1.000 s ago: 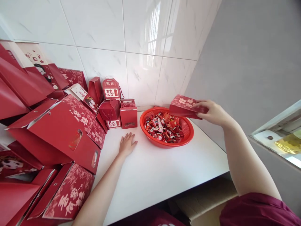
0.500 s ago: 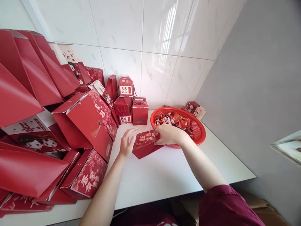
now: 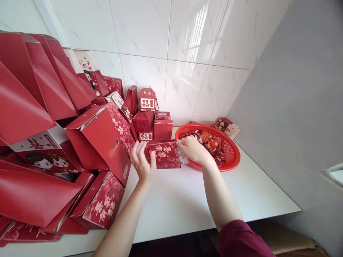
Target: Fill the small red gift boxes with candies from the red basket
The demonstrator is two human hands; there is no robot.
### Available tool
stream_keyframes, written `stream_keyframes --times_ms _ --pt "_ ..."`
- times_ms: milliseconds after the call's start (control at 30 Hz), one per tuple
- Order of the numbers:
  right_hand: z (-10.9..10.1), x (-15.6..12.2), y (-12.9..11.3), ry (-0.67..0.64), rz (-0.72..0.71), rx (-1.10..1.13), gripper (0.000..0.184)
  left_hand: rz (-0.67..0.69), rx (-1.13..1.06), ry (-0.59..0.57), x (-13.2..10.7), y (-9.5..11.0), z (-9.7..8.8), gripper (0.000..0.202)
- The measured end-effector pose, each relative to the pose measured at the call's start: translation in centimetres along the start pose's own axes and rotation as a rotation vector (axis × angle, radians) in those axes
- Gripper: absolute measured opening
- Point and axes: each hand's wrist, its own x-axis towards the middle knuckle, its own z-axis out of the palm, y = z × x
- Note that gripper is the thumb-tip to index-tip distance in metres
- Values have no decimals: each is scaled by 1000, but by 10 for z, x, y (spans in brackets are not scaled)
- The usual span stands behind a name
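Note:
A red gift box with pale Chinese characters and a floral print lies on its side over the white table. My left hand is around its left end, thumb on the printed face and fingers at the far edge. At the right end, my right hand is closed on the box's end flap, whose white inner side shows. The right fingertips are partly hidden. Just behind my right hand stands a red plastic basket with red-wrapped sweets.
A tall heap of red gift boxes covers the left of the white table. Small red boxes are stacked by the tiled wall. More printed boxes lie behind the basket. A grey wall borders the right side.
The gift box has turned so its printed face points toward me. My left hand has closed in on its left end. My right hand has shifted to the flap at the right end.

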Motion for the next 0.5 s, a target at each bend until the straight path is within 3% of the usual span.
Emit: stream_keyframes --times_ms 67,133,233,333,500 --pt "-2 -5 -3 101 -6 64 44 113 69 -39 1 21 -1 45" --pt "-5 -11 -7 222 -68 65 46 195 65 -206 7 44 0 54" --pt "-11 -21 -8 342 -124 70 48 231 -5 -328 25 72 4 67" --pt "-17 -27 -3 434 -94 122 51 223 -26 -261 49 83 6 51" --pt "-26 -23 12 572 -23 174 49 217 33 -57 76 78 14 20"
